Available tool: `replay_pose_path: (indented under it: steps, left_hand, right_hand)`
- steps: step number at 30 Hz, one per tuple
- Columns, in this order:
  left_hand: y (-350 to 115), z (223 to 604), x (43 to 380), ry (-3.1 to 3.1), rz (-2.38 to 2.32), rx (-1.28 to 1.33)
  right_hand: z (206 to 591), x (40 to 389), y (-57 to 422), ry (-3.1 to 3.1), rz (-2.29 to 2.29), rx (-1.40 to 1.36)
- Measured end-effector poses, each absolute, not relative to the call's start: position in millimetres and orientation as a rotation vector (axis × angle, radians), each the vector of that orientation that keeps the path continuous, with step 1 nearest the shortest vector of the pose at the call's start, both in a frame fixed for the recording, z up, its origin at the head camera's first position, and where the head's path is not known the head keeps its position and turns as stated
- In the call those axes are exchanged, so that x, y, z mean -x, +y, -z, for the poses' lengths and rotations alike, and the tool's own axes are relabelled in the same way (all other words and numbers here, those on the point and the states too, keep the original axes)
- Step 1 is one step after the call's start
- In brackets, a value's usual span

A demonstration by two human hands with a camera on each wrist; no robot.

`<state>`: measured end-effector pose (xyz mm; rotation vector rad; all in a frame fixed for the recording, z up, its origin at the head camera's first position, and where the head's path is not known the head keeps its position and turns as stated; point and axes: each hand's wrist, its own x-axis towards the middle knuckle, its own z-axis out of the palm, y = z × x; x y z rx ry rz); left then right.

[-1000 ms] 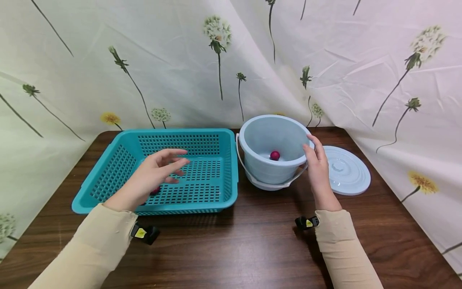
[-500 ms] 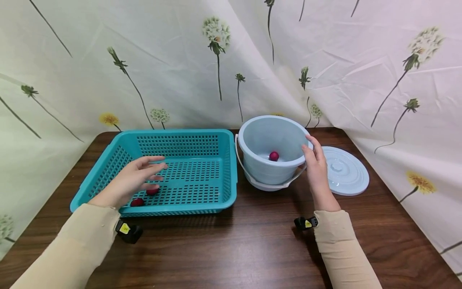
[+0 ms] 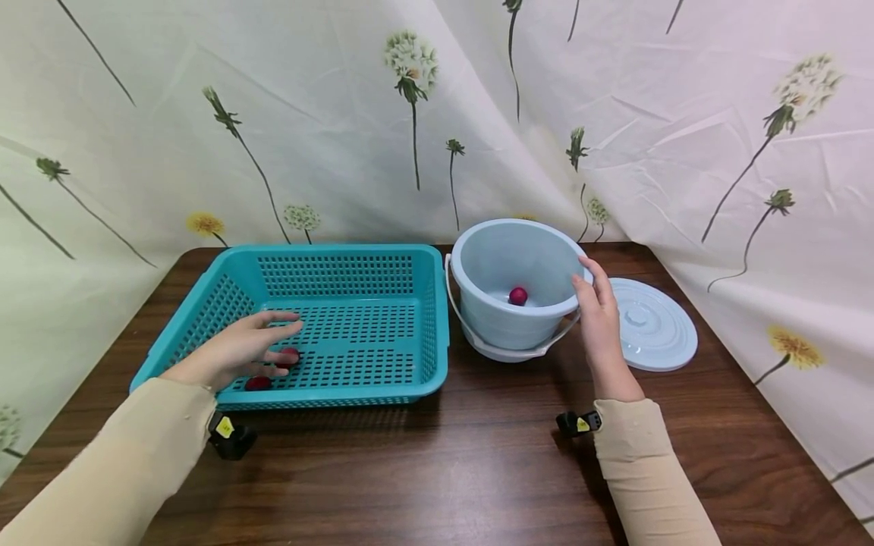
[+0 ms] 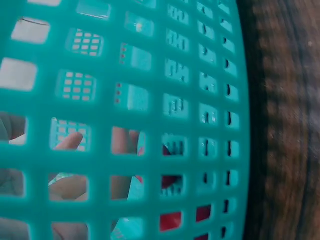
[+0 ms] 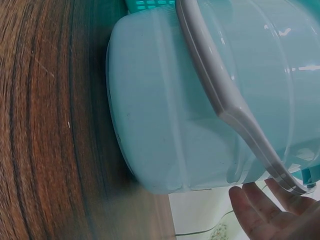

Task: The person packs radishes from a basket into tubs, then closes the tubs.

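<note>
My left hand [image 3: 239, 349] reaches into the turquoise basket [image 3: 440, 318], fingers extended and slightly bent. Its fingertips lie over a small round red thing [image 3: 290, 358], which they partly cover. Another red one [image 3: 258, 383] lies closer to the basket's front wall, below the palm. Through the basket's holes the left wrist view shows the fingers and bits of red [image 4: 170, 221]. My right hand [image 3: 601, 311] grips the right rim of the light blue bucket [image 3: 512, 326], thumb at the rim's inner side. One more red round thing [image 3: 518, 296] sits on the bucket's floor.
A light blue lid [image 3: 652, 322] lies flat to the right of the bucket, behind my right hand. The bucket's handle [image 5: 220, 95] hangs down its front. All stands on a dark wooden table [image 3: 444, 470], with a dandelion-print cloth [image 3: 328, 114] behind.
My left hand has moved left and down into the basket, toward the red things, which came into view as it shifted. The right hand keeps its hold on the bucket.
</note>
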<state>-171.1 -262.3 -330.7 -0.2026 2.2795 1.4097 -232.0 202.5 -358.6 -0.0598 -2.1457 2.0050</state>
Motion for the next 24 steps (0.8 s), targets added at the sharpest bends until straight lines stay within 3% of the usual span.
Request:
replay_pose_path:
  steps: [24]
  left_hand:
    - [-266.6,339.9,175.7,2.111,-1.407,0.288]
  right_hand:
    - [358.6,233.0,202.6,-2.151,-2.012,0.095]
